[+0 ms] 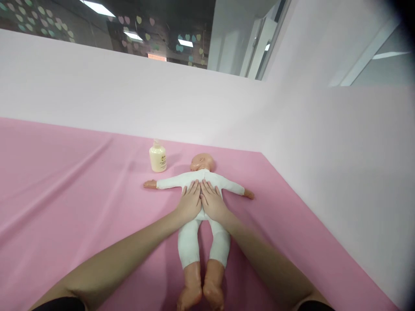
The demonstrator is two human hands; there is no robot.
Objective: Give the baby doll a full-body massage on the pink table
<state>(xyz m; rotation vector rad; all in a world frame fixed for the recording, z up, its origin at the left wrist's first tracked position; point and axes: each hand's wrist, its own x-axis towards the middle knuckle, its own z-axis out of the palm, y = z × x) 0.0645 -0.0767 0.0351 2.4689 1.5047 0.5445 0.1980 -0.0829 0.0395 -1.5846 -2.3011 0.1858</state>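
Observation:
A baby doll (205,174) with a white cloth body lies with its arms spread and its legs toward me. Its head is turned to the left. My left hand (190,202) rests flat on the left side of the doll's back or chest; I cannot tell which. Beside it, my right hand (213,201) lies flat on the right side of the torso. Both hands have their fingers stretched toward the doll's head, and they nearly touch each other in the middle. Neither hand holds anything. A cream-coloured pump bottle (158,158) stands upright beyond the doll's left-hand arm.
Pink sheeting (81,185) with some creases covers the surface under the doll. A white wall (129,99) runs along the back, and another wall (350,172) closes off the right side. Above the back wall is a window (181,26) with heart-shaped stickers.

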